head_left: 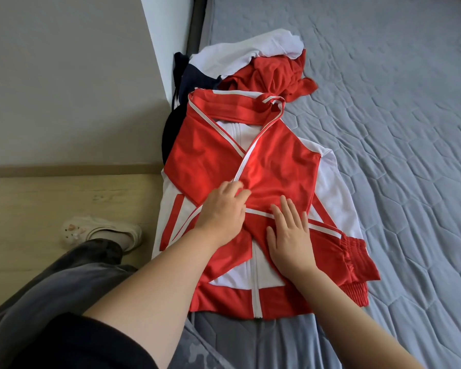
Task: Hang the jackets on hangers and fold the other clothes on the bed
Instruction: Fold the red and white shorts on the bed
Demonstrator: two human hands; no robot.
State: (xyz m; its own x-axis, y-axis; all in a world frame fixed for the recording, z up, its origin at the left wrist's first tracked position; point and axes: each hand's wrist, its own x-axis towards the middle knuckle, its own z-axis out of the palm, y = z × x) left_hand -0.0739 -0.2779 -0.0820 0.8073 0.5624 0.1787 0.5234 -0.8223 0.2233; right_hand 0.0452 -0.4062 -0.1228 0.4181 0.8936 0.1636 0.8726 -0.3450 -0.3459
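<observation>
Bed (383, 102): jacket (277, 155) under right hand (290, 235)

You wear a black top, and its short sleeve (72, 342) shows as a loose dark fold at the bottom left, ending above the elbow. Below it, your forearms are bare down to the left hand (221, 209) and the right hand (290, 235). Your nails look short and plain, as far as this view shows. Your trousers (64, 275) are dark grey with a washed, mottled look, cut wide, and the hem falls in soft folds over the ankle. One foot shows, in a white sock (123, 239) inside a cream clog-style shoe (91, 229). The shoe has a perforated upper, and small pinkish charms (71, 227) are set into its toe.
</observation>
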